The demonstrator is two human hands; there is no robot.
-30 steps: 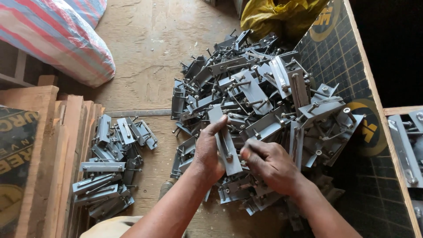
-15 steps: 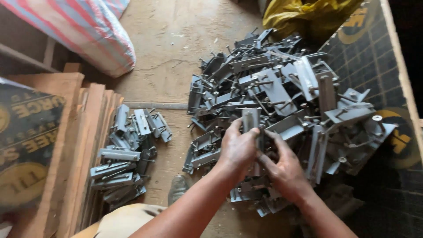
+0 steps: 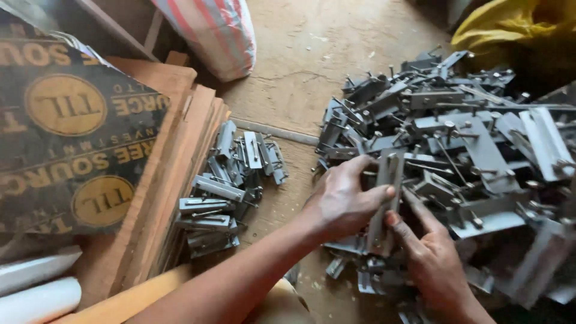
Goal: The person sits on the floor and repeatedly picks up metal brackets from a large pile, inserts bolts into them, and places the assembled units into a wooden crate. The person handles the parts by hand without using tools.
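A strip of bare, dusty brown floor (image 3: 312, 66) ran from the top of the view down between two heaps of metal, and this was the widest open room; it narrowed toward the bottom where both forearms crossed it. On the right, a large loose pile of grey metal brackets (image 3: 474, 138) spread to the right edge of the view. On the left, a smaller, tidier stack of the same grey brackets (image 3: 225, 186) lay tight against the edge of a stack of tan plywood sheets (image 3: 174, 180).

A dark printed board with round yellow emblems and yellow lettering (image 3: 72, 132) lay flat over the plywood at far left. A red, white and blue striped woven sack (image 3: 213, 33) sat at the top, just beyond the plywood corner. A crumpled yellow plastic bag (image 3: 510, 24) filled the top right corner behind the large pile. Two white rolls (image 3: 36, 288) showed at the bottom left.

The long flat grey metal bracket (image 3: 384, 204) stood nearly upright at the near left edge of the large pile. The left hand (image 3: 348, 198) was closed round its upper half, thumb across the face. The right hand (image 3: 429, 258) gripped its lower part from the right, fingers pinching the edge
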